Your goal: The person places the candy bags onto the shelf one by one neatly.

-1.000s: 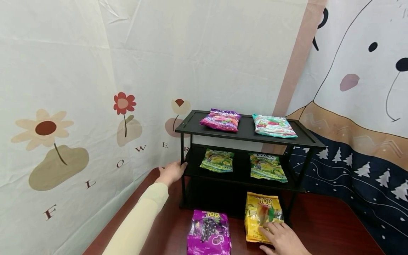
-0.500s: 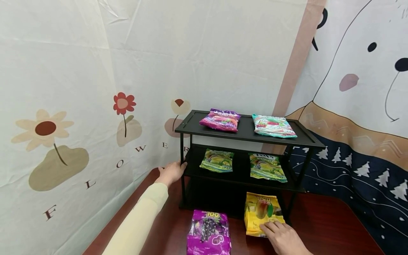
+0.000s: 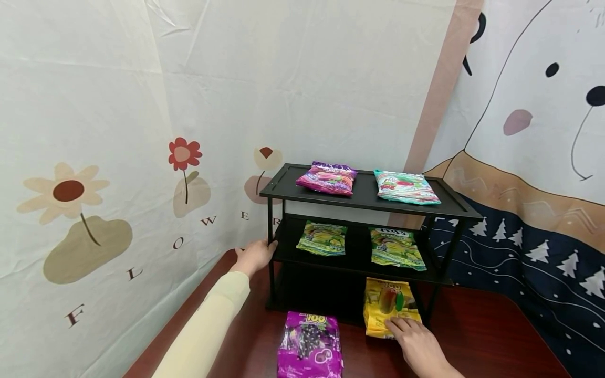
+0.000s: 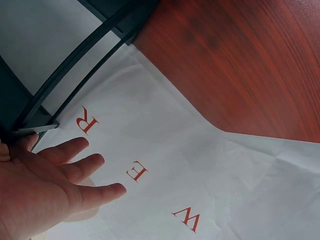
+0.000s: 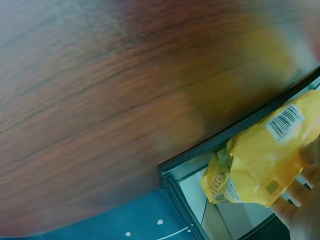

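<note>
My right hand (image 3: 418,344) grips a yellow candy bag (image 3: 385,307) with a mango picture by its lower end. Its upper end is at the bottom level of a black three-tier shelf (image 3: 326,205). In the right wrist view, the thumb lies on the bag (image 5: 270,155) and the fingers are on its other side. My left hand (image 3: 255,255) holds the shelf's left post at the middle tier. The left wrist view shows thumb and index finger at the frame, with the other fingers (image 4: 100,194) stretched out. A purple candy bag (image 3: 309,346) lies on the table before the shelf.
On the top tier lie a pink-purple candy bag (image 3: 327,178) and a teal-white one (image 3: 407,187). Two green candy bags, the left one (image 3: 322,239) and the right one (image 3: 397,249), lie on the middle tier. A printed cloth wall (image 3: 212,105) stands behind the red-brown table (image 3: 491,331).
My right hand has moved forward, taking the yellow bag farther toward the shelf's bottom level. Its fingers now hold the bag's lower end. The left hand and other bags have stayed put.
</note>
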`<state>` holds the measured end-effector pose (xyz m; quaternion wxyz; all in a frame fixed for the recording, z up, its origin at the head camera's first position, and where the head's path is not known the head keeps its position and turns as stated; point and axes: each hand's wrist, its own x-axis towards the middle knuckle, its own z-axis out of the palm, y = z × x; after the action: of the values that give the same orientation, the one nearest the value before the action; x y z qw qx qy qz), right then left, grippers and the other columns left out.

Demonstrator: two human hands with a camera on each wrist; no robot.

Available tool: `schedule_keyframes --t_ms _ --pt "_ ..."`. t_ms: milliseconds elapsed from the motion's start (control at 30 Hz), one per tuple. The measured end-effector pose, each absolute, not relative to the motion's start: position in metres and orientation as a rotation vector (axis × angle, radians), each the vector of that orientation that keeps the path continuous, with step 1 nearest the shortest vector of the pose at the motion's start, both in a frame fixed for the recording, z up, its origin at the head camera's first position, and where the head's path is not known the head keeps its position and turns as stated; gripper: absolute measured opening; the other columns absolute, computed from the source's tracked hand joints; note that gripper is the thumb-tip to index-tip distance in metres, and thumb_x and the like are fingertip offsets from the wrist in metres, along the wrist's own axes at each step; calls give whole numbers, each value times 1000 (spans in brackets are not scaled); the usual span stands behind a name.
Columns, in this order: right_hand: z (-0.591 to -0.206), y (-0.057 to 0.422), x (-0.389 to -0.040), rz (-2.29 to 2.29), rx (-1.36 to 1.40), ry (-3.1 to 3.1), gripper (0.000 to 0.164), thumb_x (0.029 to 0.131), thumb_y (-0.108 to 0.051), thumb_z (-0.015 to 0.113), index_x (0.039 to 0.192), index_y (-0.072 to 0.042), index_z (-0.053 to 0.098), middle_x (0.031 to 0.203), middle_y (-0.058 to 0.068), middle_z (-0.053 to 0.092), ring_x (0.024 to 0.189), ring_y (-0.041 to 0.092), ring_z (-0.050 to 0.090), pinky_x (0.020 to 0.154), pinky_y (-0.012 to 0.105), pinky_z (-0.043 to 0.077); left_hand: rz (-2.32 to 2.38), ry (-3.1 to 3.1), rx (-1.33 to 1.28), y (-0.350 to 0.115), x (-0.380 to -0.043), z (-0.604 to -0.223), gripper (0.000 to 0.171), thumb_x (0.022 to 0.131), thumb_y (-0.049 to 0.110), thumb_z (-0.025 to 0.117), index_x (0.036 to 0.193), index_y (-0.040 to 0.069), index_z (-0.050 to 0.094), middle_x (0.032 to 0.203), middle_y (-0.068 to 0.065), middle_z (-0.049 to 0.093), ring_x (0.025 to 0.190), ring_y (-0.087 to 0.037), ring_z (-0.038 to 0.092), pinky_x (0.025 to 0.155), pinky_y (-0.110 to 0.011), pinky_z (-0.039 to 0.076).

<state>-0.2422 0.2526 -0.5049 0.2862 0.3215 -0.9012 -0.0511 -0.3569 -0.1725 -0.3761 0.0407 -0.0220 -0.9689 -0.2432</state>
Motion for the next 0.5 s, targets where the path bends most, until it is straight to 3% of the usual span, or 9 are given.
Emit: schedule_keyframes --t_ms 167,400,500 --pt "-507 256 -241 -91 851 -2401 41 75 -12 85 115 -14 72 109 4 69 96 23 66 78 41 56 -744 -2975 -63 -173 -358 -377 52 108 40 34 155 19 36 153 -19 40 138 -50 34 105 -78 8" --pt "-511 262 -233 -70 980 -2237 45 71 -25 88 113 -16 75 110 0 70 94 16 65 73 37 56 -749 -2968 -65 -172 -358 -376 52 108 41 34 155 20 36 152 -17 41 138 -49 34 105 -77 7" --pt "-515 265 -229 -124 1071 -2156 27 94 -33 68 113 -17 75 109 -3 70 92 13 64 71 34 54 -751 -2956 -67 -173 -357 -375 51 108 40 35 154 19 38 151 -17 43 138 -48 35 105 -78 8"
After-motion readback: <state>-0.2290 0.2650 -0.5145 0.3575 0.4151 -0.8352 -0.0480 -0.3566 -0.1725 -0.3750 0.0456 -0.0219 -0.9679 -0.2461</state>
